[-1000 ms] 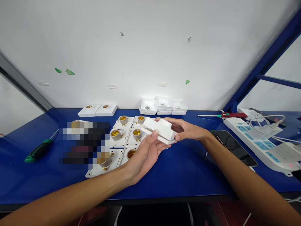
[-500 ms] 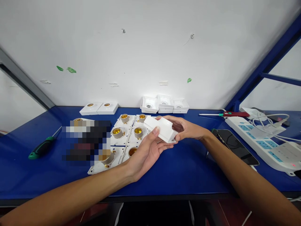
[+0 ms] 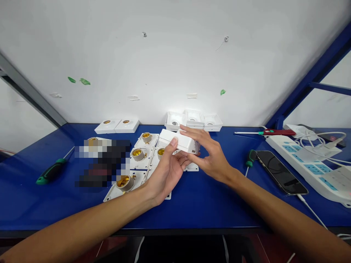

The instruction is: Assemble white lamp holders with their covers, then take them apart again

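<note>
My left hand (image 3: 164, 171) holds a white square lamp-holder cover (image 3: 179, 141) above the blue table (image 3: 214, 199), thumb on its top edge and fingers underneath. My right hand (image 3: 211, 155) touches the same cover from the right, fingers curled along its top and side. Just below and left of the hands lie several white base plates with brass-lined lamp sockets (image 3: 138, 155) in a group.
Two closed white lamp holders (image 3: 117, 126) and several empty white covers (image 3: 192, 120) sit by the wall. A green-handled screwdriver (image 3: 52, 171) lies at left. To the right are a second screwdriver (image 3: 250, 158), a phone (image 3: 281, 171), a red-handled tool (image 3: 267, 132) and a power strip (image 3: 309, 162) with cables.
Both hands lifted the white cover slightly up and left. My right hand shifted from gripping its right end to lying over its top and side.
</note>
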{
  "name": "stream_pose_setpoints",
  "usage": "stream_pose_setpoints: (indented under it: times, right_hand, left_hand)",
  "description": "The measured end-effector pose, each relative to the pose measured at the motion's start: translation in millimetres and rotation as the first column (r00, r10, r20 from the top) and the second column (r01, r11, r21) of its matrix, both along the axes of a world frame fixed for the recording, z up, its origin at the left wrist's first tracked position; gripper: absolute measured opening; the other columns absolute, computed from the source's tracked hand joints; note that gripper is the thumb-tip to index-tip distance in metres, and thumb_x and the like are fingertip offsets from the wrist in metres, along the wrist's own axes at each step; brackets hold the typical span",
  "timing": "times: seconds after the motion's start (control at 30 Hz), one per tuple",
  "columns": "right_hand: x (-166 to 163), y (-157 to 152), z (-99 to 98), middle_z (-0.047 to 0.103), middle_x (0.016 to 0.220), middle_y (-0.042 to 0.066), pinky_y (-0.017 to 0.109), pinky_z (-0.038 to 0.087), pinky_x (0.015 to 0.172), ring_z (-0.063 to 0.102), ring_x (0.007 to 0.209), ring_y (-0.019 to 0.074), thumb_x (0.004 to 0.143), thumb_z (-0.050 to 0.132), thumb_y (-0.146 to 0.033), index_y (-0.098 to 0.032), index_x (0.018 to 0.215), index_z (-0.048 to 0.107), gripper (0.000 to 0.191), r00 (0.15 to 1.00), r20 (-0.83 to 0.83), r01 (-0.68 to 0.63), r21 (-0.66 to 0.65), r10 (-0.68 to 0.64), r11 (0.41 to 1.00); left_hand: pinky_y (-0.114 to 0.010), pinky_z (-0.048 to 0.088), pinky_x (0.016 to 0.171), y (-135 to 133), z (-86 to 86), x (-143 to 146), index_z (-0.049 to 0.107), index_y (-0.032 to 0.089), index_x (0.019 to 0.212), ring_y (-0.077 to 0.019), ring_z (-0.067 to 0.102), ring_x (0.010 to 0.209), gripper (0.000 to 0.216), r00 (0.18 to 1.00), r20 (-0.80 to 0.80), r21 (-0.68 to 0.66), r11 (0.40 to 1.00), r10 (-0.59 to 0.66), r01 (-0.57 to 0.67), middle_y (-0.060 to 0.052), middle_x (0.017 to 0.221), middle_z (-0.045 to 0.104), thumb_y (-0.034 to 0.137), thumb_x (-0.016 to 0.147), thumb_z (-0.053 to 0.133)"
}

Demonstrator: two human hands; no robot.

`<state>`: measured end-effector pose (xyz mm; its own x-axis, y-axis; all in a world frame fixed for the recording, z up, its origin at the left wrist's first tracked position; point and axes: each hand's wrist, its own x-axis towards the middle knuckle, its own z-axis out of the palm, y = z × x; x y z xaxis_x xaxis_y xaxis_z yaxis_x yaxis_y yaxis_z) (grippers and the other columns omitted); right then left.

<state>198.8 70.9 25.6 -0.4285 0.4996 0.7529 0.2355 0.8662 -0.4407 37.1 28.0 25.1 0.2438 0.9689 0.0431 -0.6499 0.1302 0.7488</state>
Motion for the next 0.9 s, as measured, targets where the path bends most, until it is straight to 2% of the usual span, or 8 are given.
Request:
stream_pose_setpoints:
  times: [0.1,0.27,0.43,0.7,0.9]
  right_hand:
    - [-4.2,-0.8,-8.3,0.059,0.156,0.005,0.052,0.043,0.122,0.054,0.145,0.0236,0.096,0.068,-0.016,-0.033,0.147,0.058,0.055,0.998,-0.063,0.000,-0.060,-0.004,0.998]
    - [-6.9,-2.7,-9.2,0.062,0.153,0.001,0.056,0.047,0.121,0.058,0.142,0.0244,0.095,0.069,-0.019,-0.035,0.142,0.062,0.051,0.992,-0.124,0.015,-0.099,-0.027,0.995]
    - [-8.7,-3.3,-9.3,0.060,0.154,0.000,0.056,0.045,0.122,0.057,0.143,0.0237,0.093,0.068,-0.013,-0.036,0.144,0.061,0.056,0.992,-0.126,0.020,-0.083,-0.030,0.996]
    - [-9.4,-1.1,-11.3,0.063,0.151,-0.001,0.056,0.045,0.122,0.057,0.143,0.0238,0.092,0.064,-0.008,-0.036,0.142,0.063,0.057,0.991,-0.135,0.016,-0.073,-0.026,0.997]
    - [-8.7,-1.0,-10.8,0.060,0.153,0.004,0.054,0.047,0.120,0.057,0.141,0.0250,0.093,0.067,-0.012,-0.034,0.141,0.063,0.054,0.992,-0.112,0.049,-0.042,-0.054,0.998]
  left_hand:
    - [-0.046,0.041,0.115,0.5,-1.0,1.0,0.072,0.019,0.121,-0.0281,0.065,0.113,0.037,1.000,-0.007,-0.020,1.000,0.006,-0.007,-0.007,0.096,0.073,0.046,0.095,0.071]
    - [-0.045,0.042,0.111,0.4,-0.4,1.3,0.072,0.020,0.120,-0.0274,0.065,0.108,0.038,1.000,-0.012,-0.020,1.000,0.019,-0.020,-0.006,0.091,0.071,0.048,0.094,0.073]
    - [-0.044,0.042,0.110,0.9,-2.0,0.8,0.071,0.022,0.120,-0.0251,0.064,0.105,0.036,1.000,0.001,-0.013,1.000,0.021,-0.021,-0.004,0.086,0.068,0.048,0.094,0.074]
    - [-0.042,0.042,0.108,2.7,-7.5,-0.1,0.073,0.021,0.112,-0.0263,0.062,0.109,0.034,1.000,-0.014,0.012,1.000,0.024,-0.023,-0.007,0.093,0.070,0.050,0.094,0.072]
    - [-0.042,0.041,0.109,0.4,-4.6,-0.7,0.073,0.021,0.106,-0.0244,0.061,0.108,0.031,0.999,-0.040,-0.004,1.000,0.010,-0.011,-0.005,0.092,0.068,0.051,0.097,0.069]
